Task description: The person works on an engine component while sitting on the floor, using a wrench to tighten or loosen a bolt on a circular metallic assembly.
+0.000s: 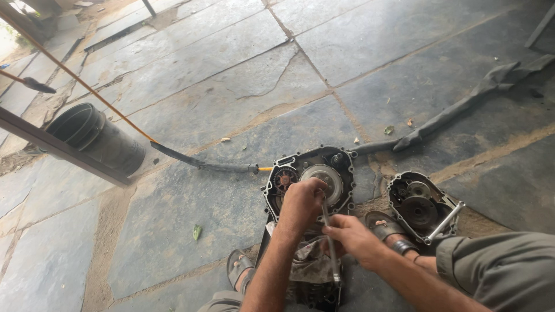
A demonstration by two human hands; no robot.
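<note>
Fingers of the left hand (300, 203) press together on the engine case (309, 179); right hand (350, 237) fingers pinch a thin metal rod (329, 242).

Two hands, left (300, 203) and right (350, 236); one metal rod (330, 245); two open engine housings, one centre (309, 179), one right (421, 207); one black bucket (95, 136); two sandals, near (238, 267) and right (388, 230).

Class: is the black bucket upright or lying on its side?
On its side: the black bucket lies on the stone floor, mouth facing left.
</note>
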